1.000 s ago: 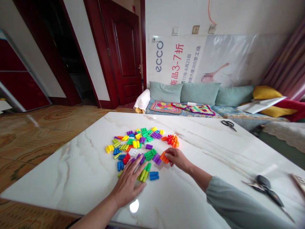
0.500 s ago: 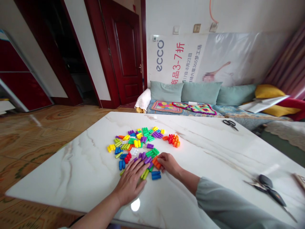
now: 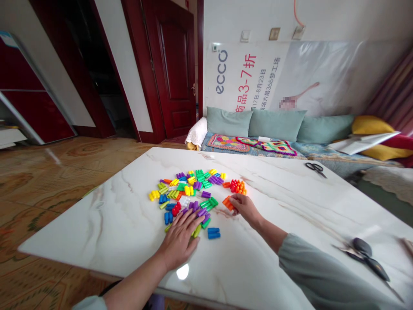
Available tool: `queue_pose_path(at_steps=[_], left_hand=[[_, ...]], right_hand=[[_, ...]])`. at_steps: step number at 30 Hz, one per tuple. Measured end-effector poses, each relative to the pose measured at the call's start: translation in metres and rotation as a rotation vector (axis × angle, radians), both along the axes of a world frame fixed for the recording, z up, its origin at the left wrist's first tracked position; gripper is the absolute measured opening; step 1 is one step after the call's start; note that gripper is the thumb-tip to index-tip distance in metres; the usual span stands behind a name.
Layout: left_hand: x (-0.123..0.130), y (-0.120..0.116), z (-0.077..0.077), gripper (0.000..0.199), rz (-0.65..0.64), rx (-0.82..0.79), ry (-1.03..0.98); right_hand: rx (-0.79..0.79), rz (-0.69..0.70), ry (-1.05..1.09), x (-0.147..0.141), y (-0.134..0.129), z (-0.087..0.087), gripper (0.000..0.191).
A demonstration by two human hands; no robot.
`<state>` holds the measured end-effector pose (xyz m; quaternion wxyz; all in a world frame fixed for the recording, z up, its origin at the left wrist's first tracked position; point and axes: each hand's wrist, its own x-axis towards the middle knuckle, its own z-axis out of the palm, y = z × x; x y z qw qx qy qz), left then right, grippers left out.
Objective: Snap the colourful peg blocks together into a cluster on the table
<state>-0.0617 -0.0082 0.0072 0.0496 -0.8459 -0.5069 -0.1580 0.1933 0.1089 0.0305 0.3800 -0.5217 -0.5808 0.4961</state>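
White, grey-veined tabletop [image 3: 97,232] carries everything I watch from my end, and at the left of the scatter I see a yellow block [image 3: 154,195], then a dark blue block [image 3: 168,218] and a red block [image 3: 176,209] near the left hand [image 3: 182,237]. That hand lies palm down, fingers loosely spread over several pieces, its grip slack as far as I can make out. By its fingertips sit purple blocks [image 3: 203,214], and a blue block [image 3: 213,233] lies just apart, long axis nearly sideways. Further right, beside the pile, the orange block [image 3: 227,203] is pinched in the fingertips of the right hand [image 3: 244,209]; it slants from upper left to lower right across my view, but fingers cover its right end, so I cannot tell which way its tips point. Just beyond that hand sits a red-and-orange cluster [image 3: 238,186]
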Motion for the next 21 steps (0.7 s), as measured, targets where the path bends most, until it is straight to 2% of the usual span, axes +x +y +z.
queue_pose_path(at_steps=[3,7,9,11,14,16,18,21], left_hand=[[0.000,0.000,-0.002,0.065,-0.006,0.014,0.007],[-0.001,0.001,-0.003,0.065,-0.001,0.006,0.022],[-0.001,0.000,-0.003,0.065,0.004,0.002,0.028],[-0.001,0.000,-0.002,0.065,0.008,-0.003,0.031],[-0.001,0.000,-0.002,0.066,0.013,-0.006,0.026],[-0.001,0.001,-0.002,0.066,0.014,-0.005,0.021],[-0.001,0.001,-0.002,0.065,0.014,-0.004,0.018],[-0.001,0.001,-0.003,0.066,0.016,-0.007,0.014]], right_hand=[[0.212,-0.014,-0.075,0.027,0.011,0.009,0.030],[0.463,-0.177,-0.294,0.056,0.029,0.014,0.028],[0.475,-0.188,-0.369,0.065,0.035,0.014,0.025],[0.409,-0.169,-0.392,0.070,0.038,0.015,0.024],[0.322,-0.169,-0.287,0.072,0.037,0.016,0.025],[0.344,-0.210,-0.278,0.072,0.035,0.015,0.027],[0.400,-0.261,-0.376,0.071,0.034,0.013,0.027],[0.444,-0.230,-0.465,0.068,0.032,0.010,0.028]])
